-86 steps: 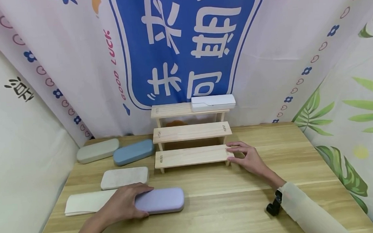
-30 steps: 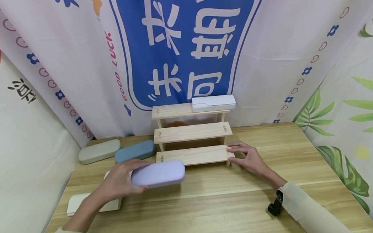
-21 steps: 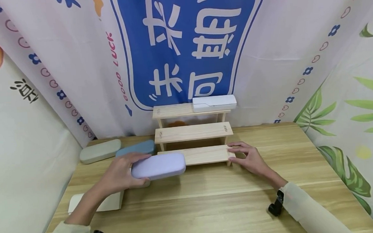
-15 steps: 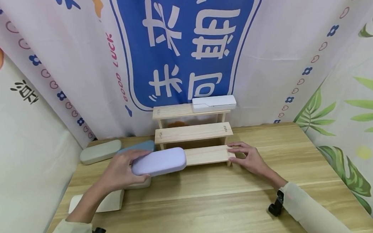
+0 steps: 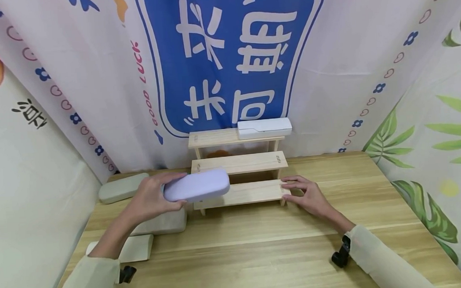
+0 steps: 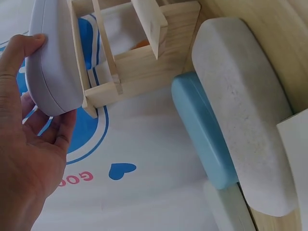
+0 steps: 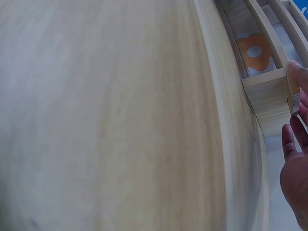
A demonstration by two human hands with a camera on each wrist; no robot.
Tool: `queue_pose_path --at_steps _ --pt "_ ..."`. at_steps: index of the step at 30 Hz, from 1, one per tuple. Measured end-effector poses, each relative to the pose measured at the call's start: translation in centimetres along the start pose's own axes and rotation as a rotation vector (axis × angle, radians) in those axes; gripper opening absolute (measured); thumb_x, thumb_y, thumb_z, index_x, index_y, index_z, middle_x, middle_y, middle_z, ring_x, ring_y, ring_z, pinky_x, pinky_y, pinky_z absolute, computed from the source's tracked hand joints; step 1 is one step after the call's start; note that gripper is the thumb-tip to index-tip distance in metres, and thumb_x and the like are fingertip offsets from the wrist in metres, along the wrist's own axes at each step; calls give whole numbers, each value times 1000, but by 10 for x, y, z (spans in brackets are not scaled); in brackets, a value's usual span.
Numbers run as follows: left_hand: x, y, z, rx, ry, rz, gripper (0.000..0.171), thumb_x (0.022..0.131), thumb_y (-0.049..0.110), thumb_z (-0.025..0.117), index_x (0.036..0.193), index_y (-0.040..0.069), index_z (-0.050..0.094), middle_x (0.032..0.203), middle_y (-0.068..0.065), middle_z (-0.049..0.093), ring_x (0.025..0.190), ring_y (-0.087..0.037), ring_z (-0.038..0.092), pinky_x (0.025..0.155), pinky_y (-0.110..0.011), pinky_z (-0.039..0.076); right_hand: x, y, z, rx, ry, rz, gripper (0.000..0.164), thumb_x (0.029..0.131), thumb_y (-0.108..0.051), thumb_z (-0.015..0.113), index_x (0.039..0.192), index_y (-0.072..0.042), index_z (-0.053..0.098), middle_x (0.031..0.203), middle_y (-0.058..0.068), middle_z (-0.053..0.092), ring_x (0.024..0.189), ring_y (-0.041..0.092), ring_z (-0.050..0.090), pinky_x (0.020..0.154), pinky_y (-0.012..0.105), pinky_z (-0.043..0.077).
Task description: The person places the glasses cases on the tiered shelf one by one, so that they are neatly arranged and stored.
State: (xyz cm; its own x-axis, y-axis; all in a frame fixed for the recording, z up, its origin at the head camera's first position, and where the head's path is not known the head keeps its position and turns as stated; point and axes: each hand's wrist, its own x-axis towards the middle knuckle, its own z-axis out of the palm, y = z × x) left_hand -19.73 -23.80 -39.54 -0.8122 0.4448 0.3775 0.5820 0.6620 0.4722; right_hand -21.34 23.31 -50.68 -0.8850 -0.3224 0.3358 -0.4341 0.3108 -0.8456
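Note:
My left hand (image 5: 153, 197) grips a lilac glasses case (image 5: 197, 185) by its left end, thumb along the near side. The case is in the air, overlapping the left part of the lowest and middle steps of a three-tier wooden display stand (image 5: 253, 192) in the head view. In the left wrist view the case (image 6: 53, 62) hangs lengthwise beside the stand. At the right end of the lowest step, my right hand (image 5: 307, 196) pinches the board between thumb and fingers. A white glasses case (image 5: 264, 128) lies on the top step, toward the right.
Left of the stand lie a grey-green case (image 5: 122, 188), a blue case (image 6: 204, 130) mostly hidden in the head view, a speckled grey case (image 5: 165, 223) and a cream case (image 5: 138, 248). A printed curtain (image 5: 322, 94) hangs behind the wooden table (image 5: 261, 265).
My left hand has lifted the lilac case off the table and carried it up and away toward the stand. The right hand has stayed at the lowest step's end.

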Motion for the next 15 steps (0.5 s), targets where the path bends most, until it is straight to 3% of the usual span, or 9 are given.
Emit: queue_pose_path --at_steps 6,15 --pt "10 -4 -4 7 -6 -39 69 71 21 96 133 4 73 122 -17 76 102 -31 72 83 -47 60 0 -1 0 -2 2 -8 34 89 3 82 121 9 74 140 31 62 138 48 53 111 12 38" --pt "24 -10 -8 23 -18 -71 71 72 19 96 136 3 70 128 -21 73 109 -37 72 89 -53 59 0 0 0 -14 2 8 34 89 1 82 121 8 75 140 30 62 138 47 53 111 12 37"
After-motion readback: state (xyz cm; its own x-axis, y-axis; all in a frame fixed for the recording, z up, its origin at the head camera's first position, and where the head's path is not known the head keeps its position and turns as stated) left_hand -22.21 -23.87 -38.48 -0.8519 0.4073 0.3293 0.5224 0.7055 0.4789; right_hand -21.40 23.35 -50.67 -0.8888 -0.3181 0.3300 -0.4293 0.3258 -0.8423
